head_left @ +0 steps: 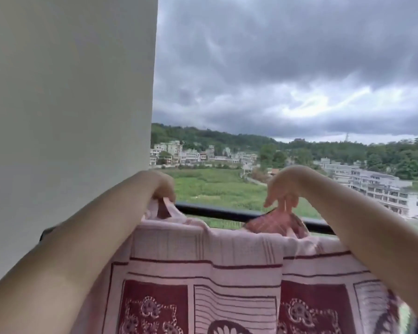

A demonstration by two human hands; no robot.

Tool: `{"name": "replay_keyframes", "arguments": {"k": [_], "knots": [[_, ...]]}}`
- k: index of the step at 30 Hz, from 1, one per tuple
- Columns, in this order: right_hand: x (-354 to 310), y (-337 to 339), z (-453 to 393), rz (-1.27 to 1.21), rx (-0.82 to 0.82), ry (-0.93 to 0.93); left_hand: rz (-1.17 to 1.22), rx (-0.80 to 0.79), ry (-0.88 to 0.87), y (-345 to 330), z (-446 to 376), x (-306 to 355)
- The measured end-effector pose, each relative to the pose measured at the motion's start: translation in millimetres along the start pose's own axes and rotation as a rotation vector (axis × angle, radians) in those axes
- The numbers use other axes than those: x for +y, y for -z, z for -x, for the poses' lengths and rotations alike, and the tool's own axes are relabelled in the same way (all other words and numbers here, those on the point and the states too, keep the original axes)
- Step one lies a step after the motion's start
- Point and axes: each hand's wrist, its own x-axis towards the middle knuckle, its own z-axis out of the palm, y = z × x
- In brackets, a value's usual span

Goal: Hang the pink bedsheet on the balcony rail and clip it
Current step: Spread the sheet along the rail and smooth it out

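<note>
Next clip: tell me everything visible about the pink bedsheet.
The pink bedsheet looks like thin woven cotton, pale pink with dark red lines, maroon floral panels and a striped block. It hangs toward the camera, in front of the black balcony rail. The left hand and right hand pinch its bunched top edge. No clip shows.

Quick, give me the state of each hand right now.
Left hand: fingers pinch the pink bedsheet edge.
Right hand: fingers pinch a bunched part of the bedsheet above the balcony rail.

No readable text, label or number anywhere.
</note>
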Motion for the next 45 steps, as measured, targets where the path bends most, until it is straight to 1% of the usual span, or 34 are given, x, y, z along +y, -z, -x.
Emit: {"name": "replay_keyframes", "arguments": {"k": [1,2,3,5,6,7,8,10,11,12,14,16,18,19,22,26,28,30,32,34,35,37,38,39,40,41,42,43,44,45], "knots": [[-7.7,-2.0,7.0,-0.044,-0.040,0.074,0.076,-0.073,-0.041,-1.3,2.6,-2.4],[-14.6,-2.3,11.7,-0.081,-0.050,0.152,0.164,-0.065,-0.093,-0.6,5.1,-5.1],[-21.5,-3.2,21.4,-0.103,-0.041,0.228,0.262,0.006,-0.148,1.9,10.9,-6.6],[-31.8,-6.3,38.0,-0.109,-0.016,0.418,0.386,0.257,-0.240,9.0,27.3,-9.1],[-34.8,-5.6,45.5,-0.153,-0.019,0.529,0.382,0.383,-0.274,11.2,38.5,-10.4],[-38.1,-5.1,55.4,-0.219,-0.057,0.653,0.351,0.478,-0.308,11.6,53.7,-11.7],[-41.5,-5.9,65.4,-0.280,-0.123,0.770,0.323,0.516,-0.333,8.6,72.7,-13.8],[-48.3,-11.6,76.0,-0.242,-0.211,0.927,0.305,0.523,-0.400,-9.5,105.5,-24.6],[-52.0,-16.9,75.2,-0.198,-0.196,0.960,0.316,0.510,-0.433,-23.8,121.0,-32.4],[-56.0,-21.9,77.2,-0.171,-0.136,0.963,0.322,0.518,-0.476,-38.1,135.4,-41.2],[-62.8,-26.8,81.5,-0.122,-0.024,0.947,0.287,0.620,-0.542,-61.7,157.3,-58.5],[-65.9,-30.1,89.5,-0.102,0.005,0.907,0.189,0.752,-0.575,-74.0,168.9,-71.2],[-66.1,-31.8,98.8,-0.135,0.041,0.884,0.081,0.874,-0.558,-75.0,171.6,-79.5],[-65.4,-32.9,102.4,-0.145,0.072,0.876,0.049,0.903,-0.534,-72.4,172.7,-80.5],[-62.7,-40.7,112.6,-0.110,0.191,0.837,0.017,0.922,-0.466,-66.7,179.1,-76.7],[-61.8,-47.3,126.1,0.114,0.437,0.742,-0.050,0.864,-0.381,-61.4,179.7,-66.3],[-57.9,-36.2,136.5,0.215,0.549,0.663,0.033,0.840,-0.250,-44.2,169.4,-66.3],[-53.9,-15.1,135.9,0.251,0.702,0.544,0.204,0.856,-0.091,-15.4,155.7,-61.0],[-51.3,11.6,125.1,0.248,0.899,0.415,0.315,0.958,0.011,19.8,136.6,-45.0],[-51.1,34.4,111.8,0.166,1.086,0.262,0.314,1.020,0.070,49.4,114.0,-26.5],[-49.9,44.9,103.6,0.084,1.165,0.160,0.298,1.034,0.073,60.7,103.3,-19.2],[-43.0,56.4,83.7,-0.099,1.251,0.013,0.313,1.020,0.038,75.4,76.0,-10.3],[-41.1,57.3,73.7,-0.158,1.263,-0.019,0.359,0.972,0.013,77.5,62.1,-5.7],[-41.4,52.9,65.2,-0.185,1.224,-0.026,0.359,0.878,-0.032,74.7,50.8,-1.1],[-42.2,43.7,52.4,-0.130,1.125,-0.003,0.295,0.717,-0.087,64.5,40.4,4.9],[-45.4,29.9,44.0,-0.026,0.968,0.039,0.261,0.518,-0.135,50.0,35.5,9.3],[-48.3,16.5,34.7,0.057,0.764,0.071,0.179,0.337,-0.166,32.4,30.9,11.1],[-50.5,3.6,26.9,0.091,0.523,0.074,0.136,0.132,-0.150,14.6,32.3,10.6],[-52.2,-6.5,20.0,0.048,0.261,0.045,0.122,-0.035,-0.147,-0.6,35.1,7.5],[-53.7,-14.1,17.5,-0.025,0.042,0.030,0.101,-0.129,-0.146,-9.5,42.9,3.1]]}}
